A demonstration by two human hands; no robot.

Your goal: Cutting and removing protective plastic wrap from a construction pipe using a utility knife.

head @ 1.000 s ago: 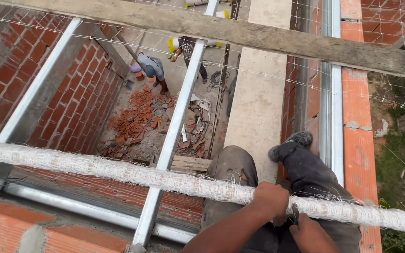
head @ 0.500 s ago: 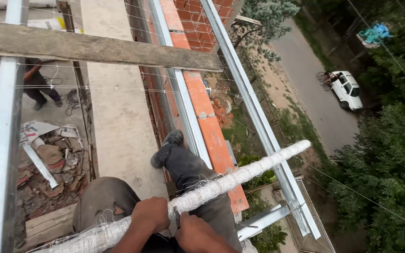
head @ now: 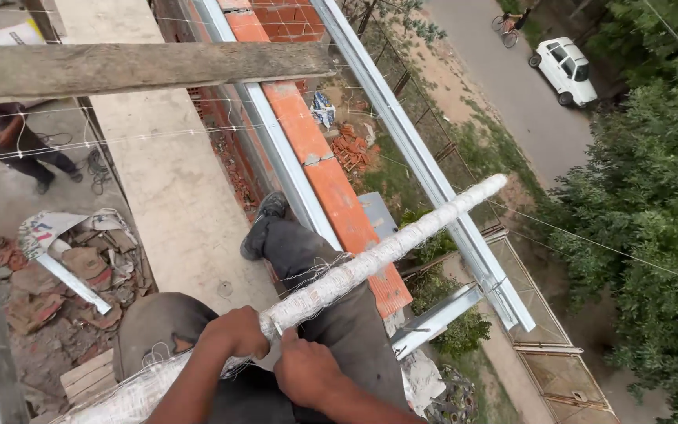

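Head view, looking down from a high concrete beam [head: 174,196] on which the person sits astride, legs in grey trousers, one boot [head: 260,224] resting on the beam edge.

Left hand [head: 233,334]: fingers wrapped closed around a long roll of white mesh [head: 378,255], clamped on it near its lower third. Right hand [head: 304,369]: just beside the left, closed over the same roll from the near side; whether the fingers go fully round is hidden by the wrist.

Roll position: lies across the lap, running from lower left up to the right, its far end [head: 496,184] hanging out past the brick wall top [head: 331,188] and over the 2 metal channels [head: 433,188].

Change over the last 1 s: the roll ran nearly level across the frame; 0.5 s ago it tilted, and now its far end points further outward over the drop. Both hands have kept the same hold, close together. Judgement: the roll is being swung or fed outward, with all its overhanging weight carried from 1 grip zone.

Surroundings: wooden plank [head: 143,71] across the top; rubble [head: 56,275] and another person [head: 17,145] on the floor below; white car [head: 565,71] on the road far beneath.
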